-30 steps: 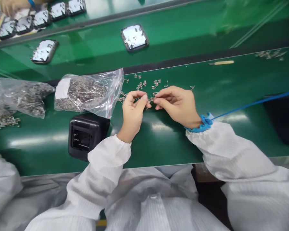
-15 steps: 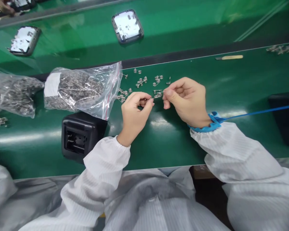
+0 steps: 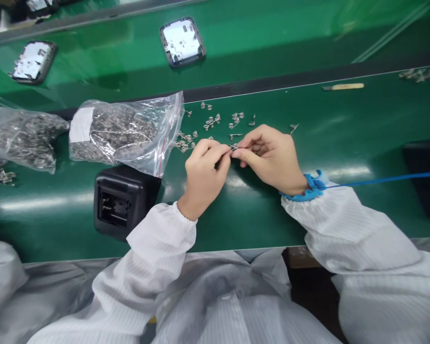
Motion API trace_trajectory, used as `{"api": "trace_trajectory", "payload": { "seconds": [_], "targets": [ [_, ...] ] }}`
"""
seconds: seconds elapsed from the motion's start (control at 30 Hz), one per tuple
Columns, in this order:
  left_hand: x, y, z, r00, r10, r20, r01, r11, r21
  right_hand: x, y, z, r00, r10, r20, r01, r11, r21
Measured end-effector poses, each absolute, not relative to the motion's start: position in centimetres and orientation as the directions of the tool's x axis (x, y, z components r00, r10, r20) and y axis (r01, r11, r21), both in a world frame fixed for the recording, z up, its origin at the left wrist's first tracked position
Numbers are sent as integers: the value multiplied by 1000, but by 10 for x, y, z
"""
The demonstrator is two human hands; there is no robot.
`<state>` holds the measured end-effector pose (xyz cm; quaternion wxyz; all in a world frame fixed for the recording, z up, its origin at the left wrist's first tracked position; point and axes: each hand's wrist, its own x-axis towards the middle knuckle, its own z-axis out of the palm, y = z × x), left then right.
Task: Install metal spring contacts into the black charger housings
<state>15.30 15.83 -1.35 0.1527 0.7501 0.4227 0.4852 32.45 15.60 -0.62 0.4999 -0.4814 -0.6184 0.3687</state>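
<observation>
My left hand (image 3: 208,165) and my right hand (image 3: 268,152) meet fingertip to fingertip over the green table. Between them is a small metal spring (image 3: 234,147), its coils partly hidden by the fingers; both hands pinch it. Just beyond the fingertips lies another wire spring (image 3: 235,136). Several loose springs (image 3: 212,122) are scattered farther back. A single spring (image 3: 294,128) lies behind my right hand. A blue wrist strap with a cord (image 3: 310,187) circles my right wrist.
Left of my hands lie a zip bag of springs (image 3: 118,134) and another bag (image 3: 25,136). A black housing (image 3: 125,200) stands in front of them. A knife (image 3: 344,87) lies at the back right. Device shells (image 3: 182,42) sit on the green strip behind.
My right hand has moved left and down to meet my left hand at the spring. One spring now lies behind my right hand. The shells on the strip have shifted slightly left.
</observation>
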Motion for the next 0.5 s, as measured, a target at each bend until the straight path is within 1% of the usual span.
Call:
{"api": "trace_trajectory", "payload": {
  "seconds": [0.17, 0.23, 0.3, 0.37, 0.43, 0.5],
  "targets": [
    [153, 157, -14, 192, 768, 611, 565, -595, 572, 319, 150, -14, 22, 942, 334, 266, 316, -910],
    [153, 157, -14, 204, 779, 593, 591, -581, 560, 318, 149, -15, 42, 933, 358, 272, 334, -902],
    [153, 158, -14, 211, 792, 573, 609, -565, 557, 319, 149, -14, 51, 917, 397, 313, 362, -878],
    [153, 158, -15, 201, 806, 556, 612, -547, 571, 321, 150, -12, 47, 892, 451, 417, 392, -820],
    [153, 158, -15, 190, 814, 548, 596, -540, 595, 324, 152, -10, 18, 876, 483, 554, 393, -734],
    [153, 159, -15, 182, 822, 539, 578, -533, 618, 327, 154, -8, -44, 884, 465, 669, 371, -644]
  ]
}}
